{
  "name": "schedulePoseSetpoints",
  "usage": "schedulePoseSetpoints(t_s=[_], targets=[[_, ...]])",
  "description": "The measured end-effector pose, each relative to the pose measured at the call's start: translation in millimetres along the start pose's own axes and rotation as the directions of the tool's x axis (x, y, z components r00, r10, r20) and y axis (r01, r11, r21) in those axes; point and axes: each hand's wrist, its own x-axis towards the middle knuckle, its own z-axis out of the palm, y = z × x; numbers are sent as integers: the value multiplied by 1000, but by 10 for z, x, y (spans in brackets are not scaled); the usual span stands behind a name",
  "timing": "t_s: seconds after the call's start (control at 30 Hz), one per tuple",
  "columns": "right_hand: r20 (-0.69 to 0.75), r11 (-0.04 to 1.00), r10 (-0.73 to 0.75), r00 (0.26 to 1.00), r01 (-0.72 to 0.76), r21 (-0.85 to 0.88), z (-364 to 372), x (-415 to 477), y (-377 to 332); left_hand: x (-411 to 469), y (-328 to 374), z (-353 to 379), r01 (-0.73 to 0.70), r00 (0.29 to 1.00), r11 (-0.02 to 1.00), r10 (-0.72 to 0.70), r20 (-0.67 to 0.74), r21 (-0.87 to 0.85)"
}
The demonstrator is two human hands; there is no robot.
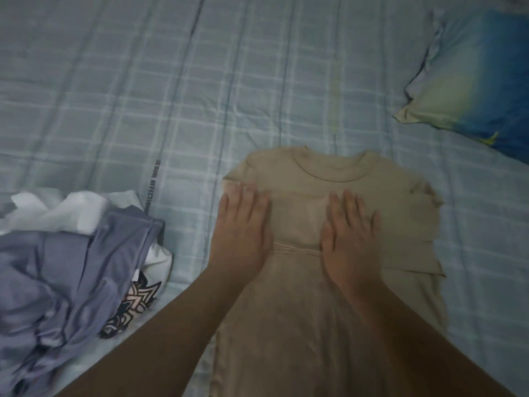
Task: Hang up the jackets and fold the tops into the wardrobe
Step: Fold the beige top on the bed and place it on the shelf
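On the bed (143,96), beige top (329,196) lies flat; left hand (243,230) and right hand (347,239) press it, fingers straight. Risk: folded sleeve slipping loose, fabric bunching.

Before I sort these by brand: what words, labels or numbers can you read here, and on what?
Bed sheet: a line of dark printed letters along a stripe, too blurred to read.
Beige top: no text legible; a faint mark inside the collar is too small to read.
Patterned garment in the pile: a black-and-pink print, no letters discernible.
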Motion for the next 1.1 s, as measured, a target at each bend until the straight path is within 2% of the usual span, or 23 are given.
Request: schedulePoseSetpoints(t_s=[0.07,0.13,0.37,0.5,0.6,0.67,0.83,0.9,0.97,1.0,1.07,1.1], targets=[[51,998,60,997,-58,-31,50,29,162,-1,33,164,-7,991,998,-2,135,66],[119,994,74,990,-64,-89,152,36,272,-2,-24,301,21,982,994,-40,184,107],[144,993,60,988,-44,-113,329,48,363,-40,-97,430,16,984,988,-43,171,153],[109,999,32,994,-30,-13,201,-222,432,-240,-30,278,66,984,989,-86,156,129],[44,999,3,999,-5,54,77,-759,474,-757,52,175,49,988,996,-58,141,71],[52,994,13,999,-18,107,-4,-1264,579,-1269,79,130,70,983,997,-72,171,17],[206,990,90,974,-110,85,-59,-2914,999,-2720,231,68,205,902,979,-192,386,7],[252,974,121,960,-164,159,-80,-3440,1132,-3157,340,-62,282,896,958,-240,372,-60],[229,885,218,949,-291,363,-150,-3774,1196,-3407,497,-225,460,857,867,-379,349,-190],[218,783,324,920,-391,484,-230,-3833,1174,-3440,568,-307,565,809,788,-469,353,-246],[270,498,567,778,-585,640,-355,-3865,1172,-3422,608,-353,766,643,548,-658,391,-337],[334,387,639,693,-664,640,-373,-3820,1200,-3375,586,-355,843,533,419,-727,433,-336]])
